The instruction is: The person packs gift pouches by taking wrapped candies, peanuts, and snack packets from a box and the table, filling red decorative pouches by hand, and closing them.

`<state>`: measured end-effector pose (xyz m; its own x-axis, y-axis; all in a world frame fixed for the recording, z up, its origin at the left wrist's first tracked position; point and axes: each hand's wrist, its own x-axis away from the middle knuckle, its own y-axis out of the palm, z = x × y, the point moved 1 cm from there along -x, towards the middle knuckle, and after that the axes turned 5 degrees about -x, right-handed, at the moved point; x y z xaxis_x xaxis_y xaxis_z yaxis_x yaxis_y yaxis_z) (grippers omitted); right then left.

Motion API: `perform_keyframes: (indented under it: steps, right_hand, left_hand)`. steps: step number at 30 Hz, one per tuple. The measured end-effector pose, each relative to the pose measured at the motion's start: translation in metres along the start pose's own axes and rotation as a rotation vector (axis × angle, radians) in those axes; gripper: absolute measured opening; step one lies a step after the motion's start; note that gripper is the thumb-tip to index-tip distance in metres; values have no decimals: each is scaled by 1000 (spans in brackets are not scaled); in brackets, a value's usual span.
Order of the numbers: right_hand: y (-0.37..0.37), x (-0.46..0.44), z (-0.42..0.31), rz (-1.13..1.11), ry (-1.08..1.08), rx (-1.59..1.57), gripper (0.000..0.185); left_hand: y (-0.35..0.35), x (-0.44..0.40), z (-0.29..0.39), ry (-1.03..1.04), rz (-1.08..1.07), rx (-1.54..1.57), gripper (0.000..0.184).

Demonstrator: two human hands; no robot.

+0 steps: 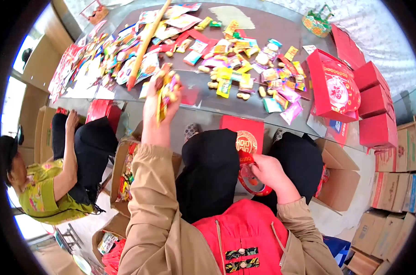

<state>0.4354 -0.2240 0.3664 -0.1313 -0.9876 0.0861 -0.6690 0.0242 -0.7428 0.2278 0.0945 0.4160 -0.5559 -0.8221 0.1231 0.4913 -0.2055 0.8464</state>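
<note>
My left hand is raised at the table's near edge, fingers closed around a handful of wrapped candies and peanuts. Low between my knees, my right hand grips the red upper edge of a small red box with a clear window. Just beyond it is a red bag with a gold double-happiness emblem. On the table, loose peanuts and candies are strewn ahead of my left hand.
A wooden stick lies across a candy pile at left. Red boxes stand at the table's right end, near a large open red box. Cardboard cartons flank my legs. Another person sits at left.
</note>
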Motion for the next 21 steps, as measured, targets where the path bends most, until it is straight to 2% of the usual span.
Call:
perform_keyframes:
  steps: [2, 3, 4, 6, 7, 9, 12, 16, 19, 21]
  right_hand:
    - [-6, 1, -3, -2, -1, 18, 14]
    - [-8, 1, -2, -3, 1, 27, 14]
    - [-8, 2, 0, 2, -3, 24, 15]
    - [-10, 5, 1, -14, -25, 13, 17]
    - [-12, 5, 0, -22, -38, 6, 17]
    - [-16, 4, -2, -16, -39, -7, 17]
    - [-14, 6, -1, -14, -65, -33, 16]
    - [-15, 5, -3, -8, -90, -44, 15]
    - [-15, 6, -4, -3, -93, -42, 14]
    - [-15, 6, -7, 0, -83, -28, 14]
  left_hand:
    - [57, -32, -30, 21, 121, -55, 30]
    - [48, -65, -43, -40, -113, -56, 24]
    - [64, -82, -55, -76, -129, -34, 22]
    - [97, -96, -89, -29, -32, -97, 21]
    - [126, -91, -99, 55, 76, -182, 23]
    - [129, -104, -113, 32, -22, -166, 46]
    - [145, -98, -119, 67, -111, -226, 62]
    - [147, -86, -115, 208, 1, -643, 76]
    - [139, -84, -110, 269, 82, -659, 80]
    - [133, -76, -101, 282, 95, -695, 76]
